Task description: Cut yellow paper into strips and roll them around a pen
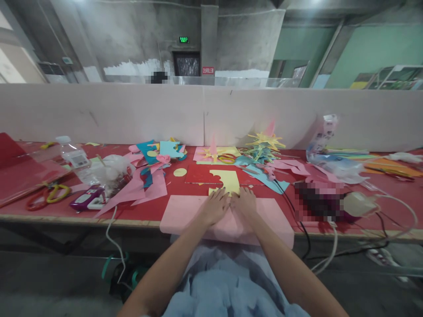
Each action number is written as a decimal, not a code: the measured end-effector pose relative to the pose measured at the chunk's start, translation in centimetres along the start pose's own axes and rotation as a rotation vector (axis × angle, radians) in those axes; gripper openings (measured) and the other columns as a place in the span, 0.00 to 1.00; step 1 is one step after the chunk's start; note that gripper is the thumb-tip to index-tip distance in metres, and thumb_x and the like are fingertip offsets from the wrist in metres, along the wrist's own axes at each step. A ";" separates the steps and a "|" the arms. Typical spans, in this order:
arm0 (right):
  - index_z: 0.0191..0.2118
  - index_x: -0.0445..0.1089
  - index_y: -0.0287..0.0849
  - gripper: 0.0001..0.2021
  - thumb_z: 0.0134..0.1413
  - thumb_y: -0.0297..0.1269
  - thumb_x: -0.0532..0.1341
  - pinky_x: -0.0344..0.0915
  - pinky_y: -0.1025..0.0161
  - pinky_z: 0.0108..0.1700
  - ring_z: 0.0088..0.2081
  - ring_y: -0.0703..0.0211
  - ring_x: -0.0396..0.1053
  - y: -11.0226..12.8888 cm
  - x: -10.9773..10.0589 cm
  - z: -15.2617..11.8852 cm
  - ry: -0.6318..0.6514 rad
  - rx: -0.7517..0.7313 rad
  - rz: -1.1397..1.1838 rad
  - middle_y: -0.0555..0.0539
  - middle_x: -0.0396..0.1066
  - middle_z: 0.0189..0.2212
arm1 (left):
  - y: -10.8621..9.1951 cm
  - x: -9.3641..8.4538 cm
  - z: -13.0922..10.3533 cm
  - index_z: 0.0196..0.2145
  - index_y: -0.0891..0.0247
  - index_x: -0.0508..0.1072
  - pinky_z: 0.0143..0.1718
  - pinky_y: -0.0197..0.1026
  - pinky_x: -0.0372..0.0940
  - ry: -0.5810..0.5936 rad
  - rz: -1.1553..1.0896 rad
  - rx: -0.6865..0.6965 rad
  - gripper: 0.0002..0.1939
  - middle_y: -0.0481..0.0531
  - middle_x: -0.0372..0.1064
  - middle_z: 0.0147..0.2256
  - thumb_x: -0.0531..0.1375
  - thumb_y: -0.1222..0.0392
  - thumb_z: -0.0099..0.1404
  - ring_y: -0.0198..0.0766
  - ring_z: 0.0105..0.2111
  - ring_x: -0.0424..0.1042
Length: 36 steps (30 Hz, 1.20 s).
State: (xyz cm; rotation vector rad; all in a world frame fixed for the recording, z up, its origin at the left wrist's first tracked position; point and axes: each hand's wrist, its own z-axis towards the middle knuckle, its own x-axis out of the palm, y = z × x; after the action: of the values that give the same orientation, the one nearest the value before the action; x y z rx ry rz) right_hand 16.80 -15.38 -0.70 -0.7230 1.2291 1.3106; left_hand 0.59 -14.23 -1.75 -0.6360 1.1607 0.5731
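My left hand lies on a pink sheet at the table's front edge, its fingertips on the lower edge of a cut yellow paper. Close beside it, my right hand rests with its fingers over the same paper's lower right part. Both hands have their fingers stretched out and nearly meet. The yellow paper has curved notches along its left side and overlaps a red board. A yellow paper disc lies to the left.
Scissors, a purple device and a bottle are at left. Paper scraps lie left of centre. A paper tree, a tool with a black cable and plastic bags stand or lie at right.
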 end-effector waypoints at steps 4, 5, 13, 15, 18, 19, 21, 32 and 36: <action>0.44 0.68 0.36 0.15 0.62 0.43 0.52 0.56 0.59 0.45 0.47 0.48 0.64 0.1 0.0 0.0 -0.017 0.016 -0.031 0.38 0.70 0.43 | -0.3 0.0 -0.1 0.64 0.63 0.54 0.64 0.53 0.45 0.077 -0.002 -0.072 0.27 0.59 0.45 0.66 0.42 0.50 0.71 0.48 0.66 0.44; 0.45 0.67 0.36 0.15 0.62 0.42 0.52 0.56 0.59 0.45 0.47 0.48 0.64 0.2 0.1 0.0 -0.023 0.017 -0.043 0.37 0.70 0.44 | -0.5 -0.1 0.0 0.64 0.63 0.53 0.64 0.54 0.45 0.088 -0.003 -0.090 0.28 0.60 0.44 0.66 0.43 0.49 0.71 0.49 0.66 0.44; 0.44 0.67 0.36 0.12 0.62 0.35 0.51 0.56 0.58 0.43 0.47 0.48 0.64 0.7 1.2 0.2 -0.070 0.026 -0.108 0.37 0.69 0.43 | -1.1 -0.5 0.1 0.64 0.59 0.54 0.63 0.61 0.43 0.112 -0.009 -0.138 0.31 0.59 0.44 0.66 0.43 0.42 0.69 0.53 0.66 0.44; 0.44 0.67 0.36 0.12 0.62 0.34 0.50 0.57 0.58 0.43 0.47 0.48 0.64 0.8 1.3 0.3 -0.075 0.019 -0.114 0.38 0.69 0.43 | -1.1 -0.6 0.0 0.64 0.58 0.55 0.62 0.62 0.43 0.098 -0.001 -0.134 0.30 0.59 0.45 0.66 0.43 0.43 0.69 0.53 0.66 0.44; 0.44 0.67 0.36 0.13 0.63 0.34 0.49 0.56 0.59 0.43 0.46 0.49 0.64 0.7 1.4 0.3 -0.073 0.013 -0.113 0.38 0.69 0.43 | -1.0 -0.5 -0.2 0.63 0.56 0.56 0.62 0.63 0.43 0.075 -0.004 -0.126 0.29 0.59 0.46 0.66 0.43 0.43 0.69 0.52 0.66 0.45; 0.44 0.67 0.37 0.13 0.63 0.35 0.49 0.56 0.59 0.43 0.46 0.49 0.64 0.6 1.4 0.3 -0.073 0.015 -0.108 0.38 0.69 0.43 | -1.0 -0.4 -0.2 0.63 0.55 0.57 0.62 0.63 0.43 0.071 -0.005 -0.124 0.28 0.59 0.46 0.66 0.43 0.43 0.69 0.52 0.65 0.45; 0.44 0.67 0.37 0.12 0.62 0.35 0.49 0.56 0.59 0.43 0.46 0.50 0.64 0.5 1.4 0.3 -0.077 0.018 -0.096 0.38 0.69 0.43 | -1.0 -0.4 -0.2 0.62 0.54 0.57 0.61 0.63 0.44 0.066 -0.003 -0.117 0.28 0.59 0.47 0.66 0.44 0.43 0.69 0.53 0.65 0.46; 0.45 0.66 0.37 0.12 0.63 0.35 0.48 0.56 0.59 0.43 0.46 0.50 0.65 0.4 1.5 0.4 -0.097 0.018 -0.070 0.38 0.70 0.42 | -1.2 -0.5 -0.1 0.62 0.56 0.58 0.62 0.63 0.44 0.060 0.004 -0.124 0.27 0.60 0.48 0.65 0.45 0.45 0.70 0.52 0.65 0.47; 0.46 0.65 0.36 0.13 0.62 0.33 0.48 0.57 0.59 0.43 0.46 0.49 0.65 0.6 1.3 0.3 -0.098 0.014 -0.078 0.37 0.70 0.43 | -1.2 -0.6 -0.1 0.63 0.56 0.57 0.62 0.62 0.43 0.060 0.002 -0.123 0.28 0.59 0.47 0.66 0.45 0.44 0.70 0.51 0.65 0.47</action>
State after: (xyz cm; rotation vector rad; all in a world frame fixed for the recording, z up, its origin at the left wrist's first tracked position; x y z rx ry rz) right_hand 16.04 -14.58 -1.69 -0.6818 1.1206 1.2575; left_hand 1.18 -15.22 -1.03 -0.7615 1.1889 0.6341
